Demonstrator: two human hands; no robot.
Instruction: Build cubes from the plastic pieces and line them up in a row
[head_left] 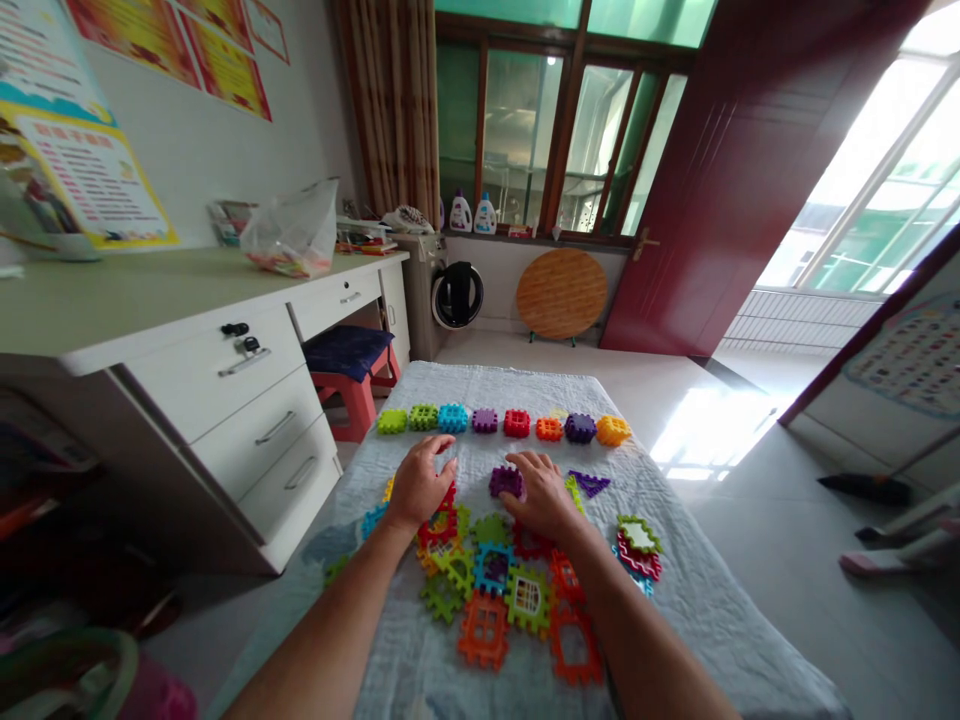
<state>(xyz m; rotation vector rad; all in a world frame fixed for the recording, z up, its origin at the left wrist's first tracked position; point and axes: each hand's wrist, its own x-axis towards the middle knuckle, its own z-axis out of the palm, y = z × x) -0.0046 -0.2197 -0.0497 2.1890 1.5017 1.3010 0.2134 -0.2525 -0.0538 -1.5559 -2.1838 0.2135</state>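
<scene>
1. Up front, eight assembled plastic cubes in a row (504,423) along the far edge of the tabletop (697,610): lime, green, blue, purple, red, orange, purple, orange-yellow, left to right.
2. Nearer, a loose pile of flat interlocking tiles (495,590), toothed around the edges, many with square window cut-outs; perhaps fifteen or so, hard to count where overlapping.
3. Off to the right, one purple triangle piece (590,483) lying flat, and a small stack of white-centred and red tiles (639,548) well apart from the main pile.
4. Covering the tabletop, a pale grey-blue quilted cloth, soft and slightly rumpled.
5. Left hand (418,487) palm down, fingers loosely spread, resting on the far left edge of the pile, gripping nothing visible.
6. Right hand (541,493) palm down, fingers curled around the right side of a purple block (505,481), touching it; block sitting on the cloth between the two hands, just beyond the pile.
7. Both forearms bare, stretched forward from the bottom edge, converging slightly.
</scene>
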